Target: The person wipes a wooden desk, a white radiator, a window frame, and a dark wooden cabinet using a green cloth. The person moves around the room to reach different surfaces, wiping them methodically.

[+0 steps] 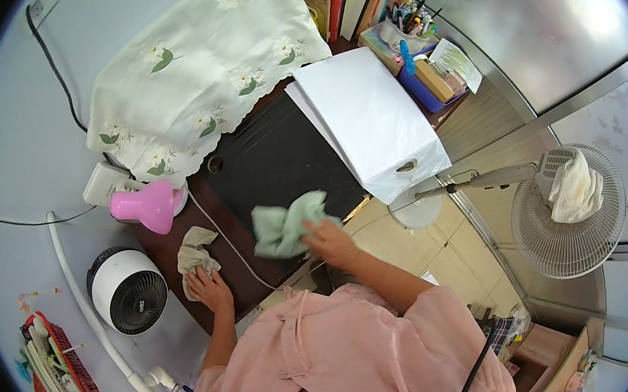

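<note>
My right hand [330, 244] grips a pale green cloth [280, 229] by its right side, over the near part of a black desk mat [280, 154]. The cloth is bunched and slightly blurred, so I cannot tell how much of it touches the mat. On the dark brown desk [208, 219] at left, my left hand [210, 290] holds the lower end of a crumpled beige cloth [196, 251]. A thin white cable [229, 242] runs across the desk between the two cloths. Part of the left fingers is lost against the beige cloth.
A pink lamp [146, 205] and a white fan [128, 291] stand at left. White sheets in a plastic bag [369, 110] cover the mat's right side. A flowered cover [205, 70] drapes the far left. Beyond stands a blue basket [425, 89]; at right, a floor fan [569, 211] bears a cloth.
</note>
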Motion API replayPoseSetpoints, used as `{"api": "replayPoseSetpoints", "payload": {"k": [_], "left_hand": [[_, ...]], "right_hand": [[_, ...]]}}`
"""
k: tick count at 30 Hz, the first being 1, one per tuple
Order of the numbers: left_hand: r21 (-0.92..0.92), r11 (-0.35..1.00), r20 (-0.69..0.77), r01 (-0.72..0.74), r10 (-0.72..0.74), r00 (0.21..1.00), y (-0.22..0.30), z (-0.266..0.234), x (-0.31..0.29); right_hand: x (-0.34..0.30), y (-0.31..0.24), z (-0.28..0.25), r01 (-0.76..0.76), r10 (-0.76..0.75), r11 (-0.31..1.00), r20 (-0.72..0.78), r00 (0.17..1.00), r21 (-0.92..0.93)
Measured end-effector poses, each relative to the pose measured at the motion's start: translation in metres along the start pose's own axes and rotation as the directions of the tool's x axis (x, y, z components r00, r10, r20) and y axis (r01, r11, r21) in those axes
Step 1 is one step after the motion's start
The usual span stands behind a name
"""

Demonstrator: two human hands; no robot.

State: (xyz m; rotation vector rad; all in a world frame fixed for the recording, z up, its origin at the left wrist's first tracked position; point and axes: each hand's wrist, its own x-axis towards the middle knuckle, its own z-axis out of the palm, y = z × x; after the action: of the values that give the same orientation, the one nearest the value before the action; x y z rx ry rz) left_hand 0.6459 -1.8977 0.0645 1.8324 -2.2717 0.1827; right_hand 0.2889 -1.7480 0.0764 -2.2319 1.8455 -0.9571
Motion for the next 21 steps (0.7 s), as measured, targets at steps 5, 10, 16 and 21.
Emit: {"api": "replayPoseSetpoints", "payload": {"k": [5, 10, 16, 21], "left_hand": [[-0.039, 0.999, 0.026, 0.025, -0.024, 0.999, -0.001, 0.004, 0.0], [-0.131, 0.99, 0.096, 0.048, -0.035, 0.995, -0.015, 0.009, 0.005], [-0.356, 0.935, -0.087, 0.005, -0.038, 0.995, 0.007, -0.027, 0.009], [-0.657, 0.74, -0.134, -0.147, 0.077, 0.988, 0.117, -0.059, 0.023]], "right_hand": [[0.032, 0.022, -0.021, -0.482, 0.46, 0.866, -0.168, 0.872, -0.131], [0.059, -0.017, 0.023, -0.115, 0.118, 0.989, 0.02, 0.993, -0.089], [-0.001, 0.015, -0.016, -0.056, 0.059, 0.998, 0.112, 0.992, -0.033], [-0.007, 0.055, -0.063, -0.394, 0.367, 0.865, 0.143, 0.919, 0.31]]}}
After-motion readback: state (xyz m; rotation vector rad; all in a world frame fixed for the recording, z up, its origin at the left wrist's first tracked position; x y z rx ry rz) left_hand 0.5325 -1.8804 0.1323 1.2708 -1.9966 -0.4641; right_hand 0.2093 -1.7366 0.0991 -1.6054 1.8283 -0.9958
